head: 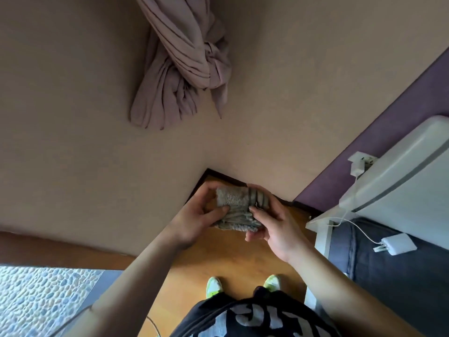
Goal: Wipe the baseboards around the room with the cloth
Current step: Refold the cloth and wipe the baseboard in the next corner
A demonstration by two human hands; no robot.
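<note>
A folded grey terry cloth [237, 210] is held up in front of me, above the wooden floor. My left hand [198, 215] grips its left side, thumb across the front. My right hand [272, 223] grips its right side, fingers curled behind and under it. The dark baseboard [223, 177] runs along the foot of the beige walls in the corner beyond the cloth; part of it is hidden behind my hands. It continues to the right [306, 207] under the purple wall.
A knotted mauve curtain [184, 62] hangs on the wall above the corner. A white bedframe [398, 176] with a charger and cable [396, 244] on grey bedding stands at the right. A pebble-pattern mat [41, 297] lies at the lower left. My feet [243, 285] stand on the wooden floor.
</note>
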